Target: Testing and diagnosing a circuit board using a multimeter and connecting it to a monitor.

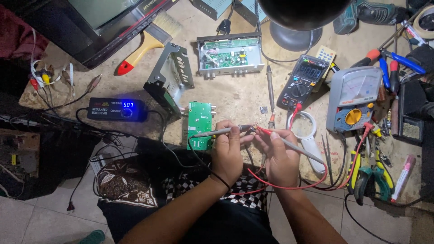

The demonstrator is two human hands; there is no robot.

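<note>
A small black power supply [116, 110] with a lit blue display sits at the left of the worktable [235, 97]. Next comes a green circuit board [199, 124], just beside the left hand [227, 151], whose fingers are clamped on a grey test probe [217, 132]. The right hand [280, 156] pinches a second probe [294, 147] with a red lead; the two tips meet between the hands. A magnifying glass [304, 131] and two meters [303, 81] lie further right.
</note>
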